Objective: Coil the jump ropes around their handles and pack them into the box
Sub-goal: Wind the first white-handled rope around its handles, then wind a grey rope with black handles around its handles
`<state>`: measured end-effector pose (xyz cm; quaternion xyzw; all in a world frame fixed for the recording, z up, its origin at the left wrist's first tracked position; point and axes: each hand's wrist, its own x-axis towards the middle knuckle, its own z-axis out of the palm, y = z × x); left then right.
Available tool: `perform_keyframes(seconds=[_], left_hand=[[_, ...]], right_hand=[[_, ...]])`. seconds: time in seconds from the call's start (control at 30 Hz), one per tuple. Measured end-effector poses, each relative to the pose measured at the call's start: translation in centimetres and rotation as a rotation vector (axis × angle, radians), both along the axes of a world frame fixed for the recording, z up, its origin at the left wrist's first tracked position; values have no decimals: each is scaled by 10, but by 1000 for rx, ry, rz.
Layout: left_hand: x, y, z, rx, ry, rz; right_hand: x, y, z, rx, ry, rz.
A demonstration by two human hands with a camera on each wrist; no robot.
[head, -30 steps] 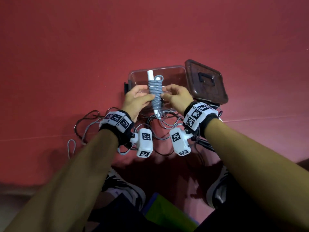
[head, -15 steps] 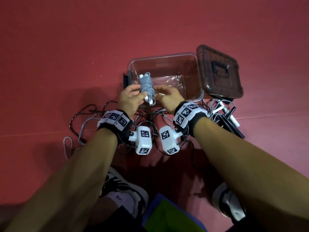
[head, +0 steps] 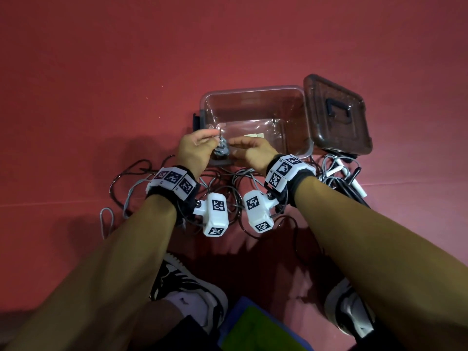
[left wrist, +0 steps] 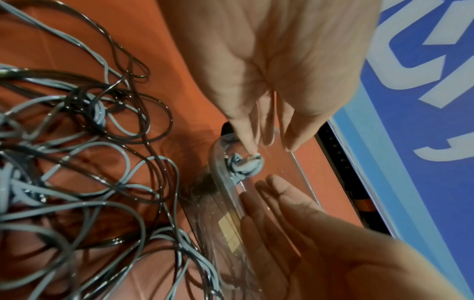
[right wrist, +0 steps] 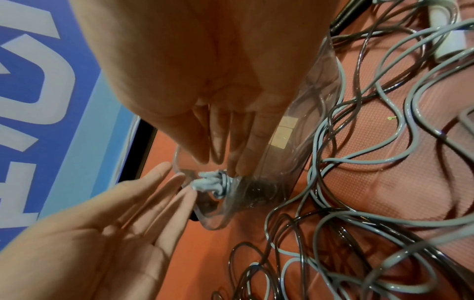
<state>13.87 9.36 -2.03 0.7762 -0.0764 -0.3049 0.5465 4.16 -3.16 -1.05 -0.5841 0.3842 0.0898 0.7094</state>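
Observation:
A grey jump rope coiled round its white handles [head: 222,148] stands on end in the near left corner of the clear plastic box [head: 253,88]. My left hand [head: 212,135] hovers over it with straight fingers, and the left wrist view shows the index fingertip [left wrist: 252,151] touching the top of the bundle [left wrist: 243,164]. My right hand [head: 236,144] reaches into the box from the right; its straight fingertips [right wrist: 232,168] sit at the bundle [right wrist: 210,182]. Neither hand grips anything.
The brown lid [head: 336,115] leans at the box's right side. Tangled grey and black ropes [head: 228,178] lie on the red mat in front of the box, with white and black handles [head: 340,168] at the right. My shoes [head: 187,287] are below.
The coiled bundle went from held above the box down into its near left corner. Both hands let go of it and straightened their fingers.

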Motion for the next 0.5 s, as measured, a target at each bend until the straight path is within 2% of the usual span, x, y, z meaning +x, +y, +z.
perform_keyframes(seconds=[0.27,0.5], left_hand=[[-11,7,10,41,79,-63],[-42,1,15,122,49,-258]], right_hand=[[-16,-7,13,-20,-21,-56],[-61,-24,9,-280,60,-64]])
